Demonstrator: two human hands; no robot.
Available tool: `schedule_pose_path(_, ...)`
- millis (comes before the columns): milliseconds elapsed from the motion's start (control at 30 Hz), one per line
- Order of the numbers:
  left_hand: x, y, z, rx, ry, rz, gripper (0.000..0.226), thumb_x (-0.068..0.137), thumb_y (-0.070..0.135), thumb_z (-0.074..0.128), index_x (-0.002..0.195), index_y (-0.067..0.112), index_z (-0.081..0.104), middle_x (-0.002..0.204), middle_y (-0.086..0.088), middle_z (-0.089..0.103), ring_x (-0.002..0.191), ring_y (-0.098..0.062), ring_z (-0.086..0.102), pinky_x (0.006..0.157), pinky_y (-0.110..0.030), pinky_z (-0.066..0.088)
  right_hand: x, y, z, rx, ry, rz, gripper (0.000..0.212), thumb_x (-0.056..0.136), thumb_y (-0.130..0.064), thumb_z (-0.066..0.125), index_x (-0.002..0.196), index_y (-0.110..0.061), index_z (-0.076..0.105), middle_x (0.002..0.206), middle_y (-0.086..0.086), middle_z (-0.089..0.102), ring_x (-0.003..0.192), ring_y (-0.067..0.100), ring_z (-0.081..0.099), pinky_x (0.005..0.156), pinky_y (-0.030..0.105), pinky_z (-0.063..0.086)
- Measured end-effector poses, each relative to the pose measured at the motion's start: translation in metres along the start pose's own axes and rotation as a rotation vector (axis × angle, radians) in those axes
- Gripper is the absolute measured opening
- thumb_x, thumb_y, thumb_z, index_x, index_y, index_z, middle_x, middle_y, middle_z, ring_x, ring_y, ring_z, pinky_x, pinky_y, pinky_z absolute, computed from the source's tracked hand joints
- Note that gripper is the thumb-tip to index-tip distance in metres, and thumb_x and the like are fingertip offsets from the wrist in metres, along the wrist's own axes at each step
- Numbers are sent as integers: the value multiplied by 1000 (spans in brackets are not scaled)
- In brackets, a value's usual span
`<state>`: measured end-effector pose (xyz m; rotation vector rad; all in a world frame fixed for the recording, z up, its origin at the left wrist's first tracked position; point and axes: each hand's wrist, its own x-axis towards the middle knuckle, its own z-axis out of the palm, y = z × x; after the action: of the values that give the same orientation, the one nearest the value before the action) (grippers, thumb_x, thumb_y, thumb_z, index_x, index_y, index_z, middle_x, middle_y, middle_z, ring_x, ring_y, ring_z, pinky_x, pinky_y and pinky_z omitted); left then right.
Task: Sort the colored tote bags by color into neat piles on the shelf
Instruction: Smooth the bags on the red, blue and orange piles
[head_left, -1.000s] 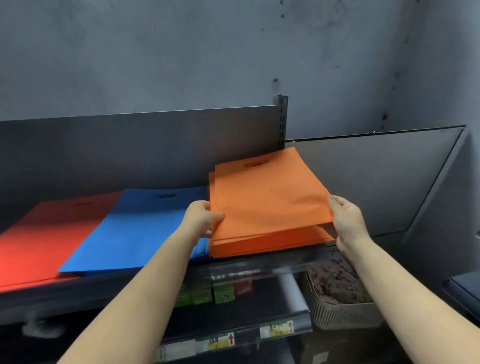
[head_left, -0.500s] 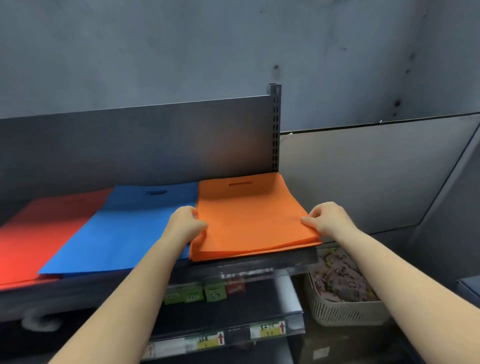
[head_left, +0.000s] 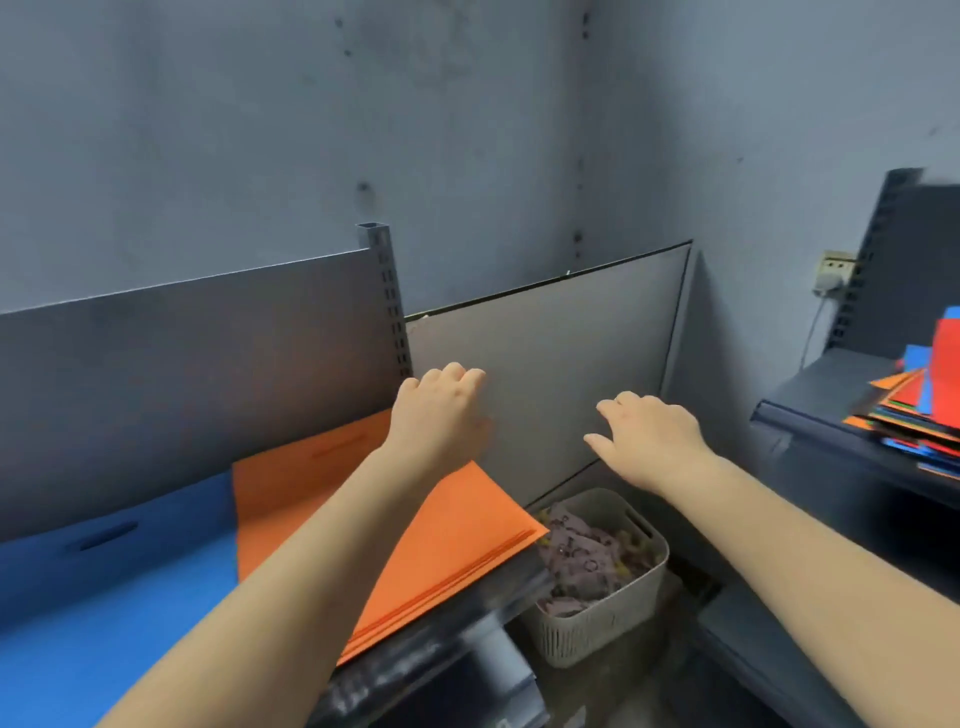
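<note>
1. Blue tote pile (head_left: 104, 613) lies flat along the left of the shelf (head_left: 457, 639), looking sorted
2. Orange tote pile (head_left: 457, 540) sits just beside it at the shelf's right end, edges roughly squared, so this colour seems settled
3. Mixed heap of unsorted bags (head_left: 919, 410) in red, blue and orange waits on the far right shelf (head_left: 810, 410); that much is left
4. Left hand (head_left: 441, 415) hangs above the orange pile, fingers loosely curled, gripping nothing
5. Right hand (head_left: 649, 441) hovers empty, fingers spread and relaxed
</note>
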<state>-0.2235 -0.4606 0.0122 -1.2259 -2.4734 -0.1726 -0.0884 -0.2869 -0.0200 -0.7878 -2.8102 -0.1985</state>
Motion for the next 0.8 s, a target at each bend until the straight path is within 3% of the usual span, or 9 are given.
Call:
schedule_pose_path(100, 36, 48, 10, -55, -12, 178, 50, 92, 39, 48, 138, 23, 37, 137, -1, 45, 125, -24, 42, 96, -36, 32, -21, 53, -8, -141, -36, 146, 52, 98, -53, 30, 136, -18, 40, 134, 4, 48, 122, 26, 47, 92, 39, 41)
schedule_pose_path(300, 74, 144, 23, -129, -4, 434, 50, 92, 38, 47, 138, 21, 38, 137, -2, 47, 124, -26, 46, 96, -37, 35, -78, 148, -24, -250, -90, 434, 50, 96, -52, 36, 131, -18, 44, 132, 4, 49, 122, 27, 46, 92, 41, 41)
schedule_pose_path(600, 94, 273, 39, -230, 18, 542, 46, 94, 38, 45, 137, 22, 39, 138, -1, 48, 125, -24, 45, 99, -37, 35, -144, 262, -31, -249, -80, 655, 46, 96, -47, 41, 131, -17, 45, 130, 5, 48, 120, 28, 45, 94, 42, 39)
schedule_pose_path(800, 100, 349, 55, -286, -29, 615, 46, 94, 39, 46, 137, 23, 40, 138, 0, 47, 125, -23, 45, 98, -37, 36, -176, 318, -28, -49, 45, 795, 47, 95, -46, 45, 133, -19, 46, 132, 3, 49, 121, 27, 47, 92, 39, 43)
